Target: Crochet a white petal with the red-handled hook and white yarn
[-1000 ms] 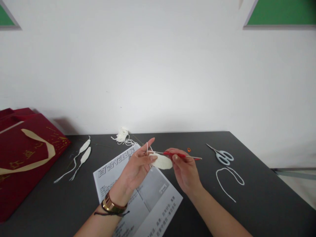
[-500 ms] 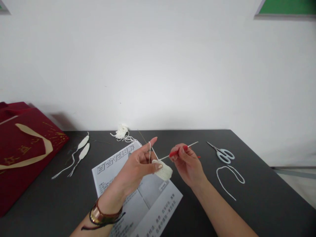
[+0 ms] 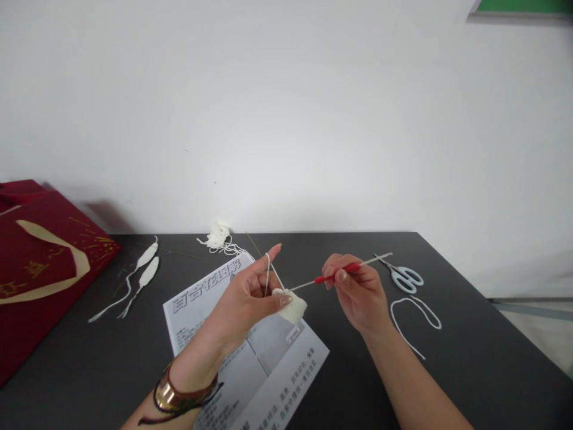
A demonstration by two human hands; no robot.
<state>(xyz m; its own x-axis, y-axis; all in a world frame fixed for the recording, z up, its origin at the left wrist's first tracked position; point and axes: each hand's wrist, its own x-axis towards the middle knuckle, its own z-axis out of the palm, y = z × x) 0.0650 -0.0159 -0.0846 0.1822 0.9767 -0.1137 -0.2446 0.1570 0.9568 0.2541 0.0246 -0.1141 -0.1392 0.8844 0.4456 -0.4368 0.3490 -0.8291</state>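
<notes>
Between the thumb and fingers of my left hand (image 3: 253, 292) is a small white crochet piece (image 3: 294, 309). White yarn (image 3: 276, 273) loops over the raised index finger and runs down to the top edge of the piece. My right hand (image 3: 358, 292) grips a crochet hook (image 3: 329, 278) by its red handle; its thin metal tip meets the top edge of the piece, and the other end points up to the right. Whether the tip sits inside a stitch is too small to tell.
Under my left hand lies a printed sheet (image 3: 215, 334). White yarn (image 3: 218, 235) is heaped by the wall. Two white leaf-shaped crochet pieces (image 3: 148, 272) with tails lie near a red gift bag (image 3: 54, 239). At right are scissors (image 3: 406, 278) and a loose white cord (image 3: 414, 300).
My right hand has moved right with the crochet hook, drawing more of its shaft away from the white piece. My left hand keeps its hold. The whole view has shifted slightly.
</notes>
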